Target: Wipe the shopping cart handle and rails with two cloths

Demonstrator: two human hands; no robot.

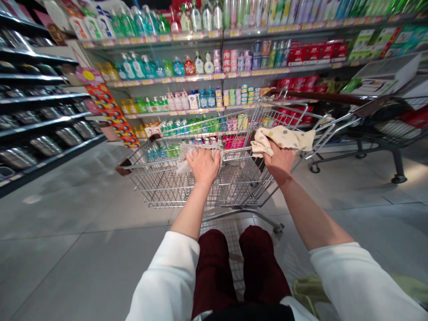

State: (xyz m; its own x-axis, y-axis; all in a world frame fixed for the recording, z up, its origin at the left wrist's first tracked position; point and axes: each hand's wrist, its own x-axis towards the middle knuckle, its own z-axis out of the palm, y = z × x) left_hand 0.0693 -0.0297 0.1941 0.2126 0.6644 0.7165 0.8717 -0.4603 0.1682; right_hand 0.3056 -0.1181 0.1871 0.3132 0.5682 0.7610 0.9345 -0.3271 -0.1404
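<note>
Along the near top rail of a wire shopping cart (pixel 154 164), we have both hands out in front of us, each with a cloth. Our left hand (pixel 204 166) lies palm down on a grey cloth (pixel 183 159), its fingers bent over the cloth and the rail beneath; the fingertips curl out of sight, so we cannot tell how tight the hold is. Our right hand (pixel 280 161) is closed on a cream cloth (pixel 289 137) with dark dots, bunched over the rail towards the cart's right end, and the folds hide most of the fingers. The two hands are apart, with bare rail between them. We see a brown cap (pixel 123 167) on the basket's left corner. Our white sleeves (pixel 167 276) end below the elbows, and our dark red trousers (pixel 214 267) show between our arms, above the grey floor (pixel 67 267). Beyond the cart we face shelves (pixel 187 38) of pump bottles (pixel 133 67) and red boxes (pixel 317 52). To our left, shiny metal pots (pixel 45 146) line another rack; to our right is a second cart (pixel 397 160).
</note>
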